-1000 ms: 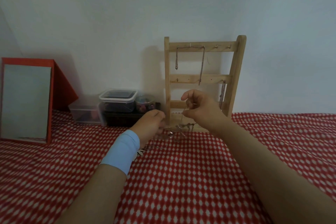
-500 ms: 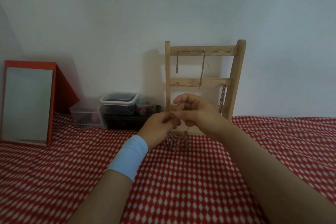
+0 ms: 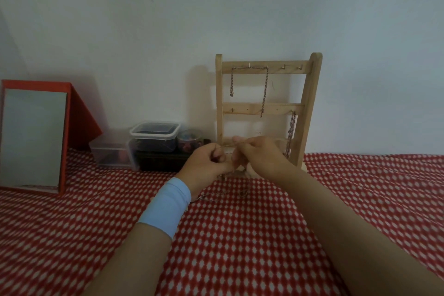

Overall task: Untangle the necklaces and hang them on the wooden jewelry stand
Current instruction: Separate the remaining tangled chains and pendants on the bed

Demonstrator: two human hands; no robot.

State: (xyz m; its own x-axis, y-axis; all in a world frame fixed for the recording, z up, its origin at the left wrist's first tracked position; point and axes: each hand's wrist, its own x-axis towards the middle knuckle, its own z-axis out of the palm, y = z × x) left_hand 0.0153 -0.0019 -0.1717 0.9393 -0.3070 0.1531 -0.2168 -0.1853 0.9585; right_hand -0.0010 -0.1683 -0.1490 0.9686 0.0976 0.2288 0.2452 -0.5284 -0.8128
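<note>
A wooden jewelry stand (image 3: 308,94) leans against the wall at the back of the red-and-white cloth. One chain (image 3: 264,94) hangs over its top rail and a second chain (image 3: 291,134) hangs from the middle rail at the right. My left hand (image 3: 206,163) and my right hand (image 3: 260,156) meet just in front of the stand's base, both pinching a thin tangled necklace (image 3: 236,185). Part of that necklace trails down onto the cloth below my hands. The strand between my fingers is blurred.
A red-framed mirror (image 3: 33,137) stands at the far left. Clear plastic boxes (image 3: 155,136), a small round jar (image 3: 189,142) and a dark box (image 3: 163,161) sit left of the stand against the wall. The patterned cloth (image 3: 240,235) covers the whole near surface.
My hands have come close together in front of the stand's base. The necklace bundle that hung under them now trails lower onto the cloth.
</note>
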